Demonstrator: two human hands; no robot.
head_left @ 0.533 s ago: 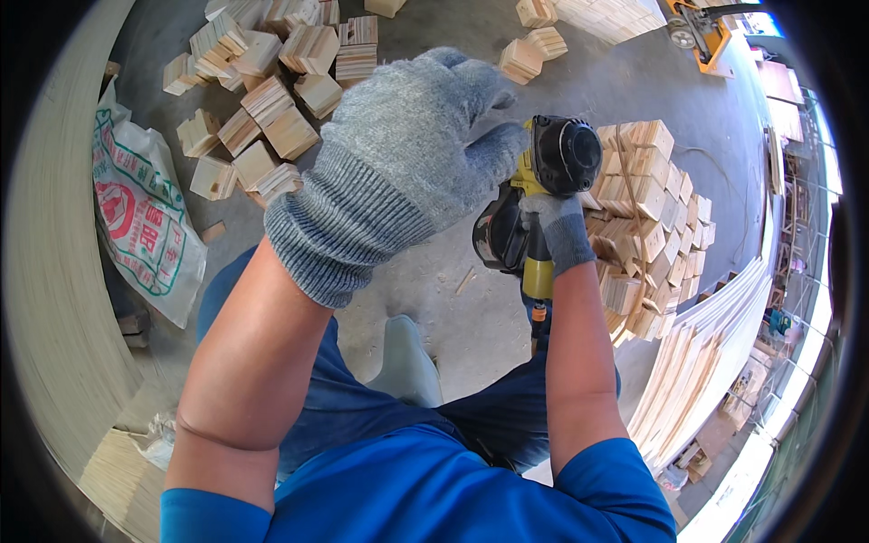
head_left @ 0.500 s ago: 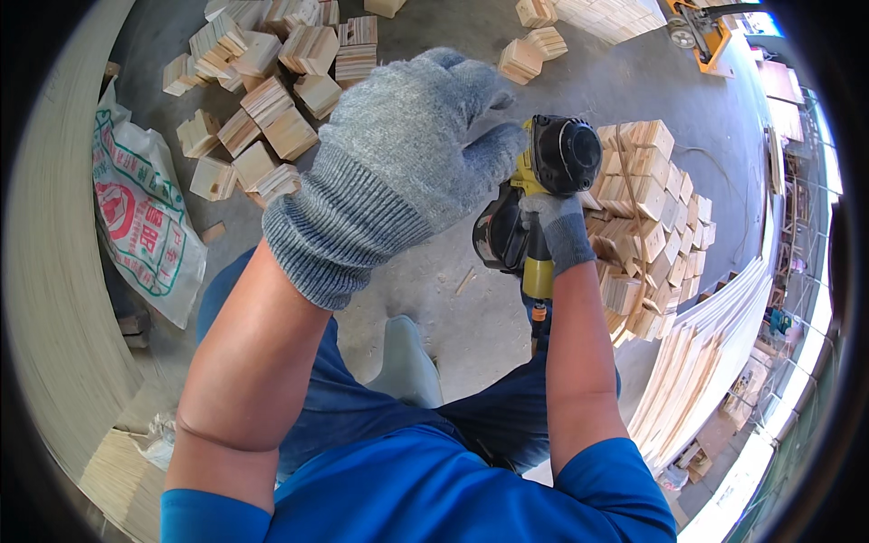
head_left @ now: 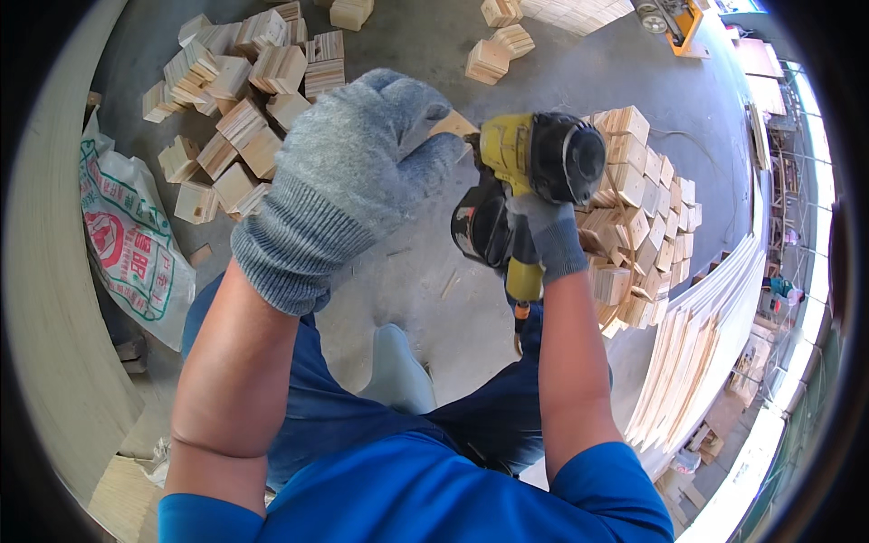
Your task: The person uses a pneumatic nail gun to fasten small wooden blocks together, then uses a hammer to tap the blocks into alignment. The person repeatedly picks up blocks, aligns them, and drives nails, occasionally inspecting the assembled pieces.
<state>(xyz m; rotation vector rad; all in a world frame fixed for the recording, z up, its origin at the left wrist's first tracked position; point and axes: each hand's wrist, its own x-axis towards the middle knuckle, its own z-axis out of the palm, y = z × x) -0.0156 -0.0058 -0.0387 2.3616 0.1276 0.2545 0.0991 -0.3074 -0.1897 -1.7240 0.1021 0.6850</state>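
Observation:
My left hand [head_left: 358,158], in a grey knit glove, is curled in front of me with its fingers pinching a light wooden piece [head_left: 453,124]. Only a small end of that piece shows past the fingertips; the glove hides the rest. Just to its right, my gloved right hand [head_left: 546,233] is wrapped around the handle of a yellow and black nail gun [head_left: 507,149]. The gun's nose points left toward the wooden piece, very near it; whether they touch I cannot tell. A round black magazine [head_left: 478,226] hangs under the gun, and a hose fitting [head_left: 521,312] trails from its handle.
Many wooden blocks [head_left: 240,127] lie heaped on the concrete floor at the far left. A strapped block stack [head_left: 638,213] stands on the right, beside leaning plywood sheets [head_left: 692,348]. A white printed sack [head_left: 136,240] rests at left; an orange pallet jack [head_left: 683,32] stands far right.
The nail gun has turned, so more of its yellow body shows. My left hand has shifted left and slightly nearer, and the wooden piece's end has come into sight. The whole view has shifted a little.

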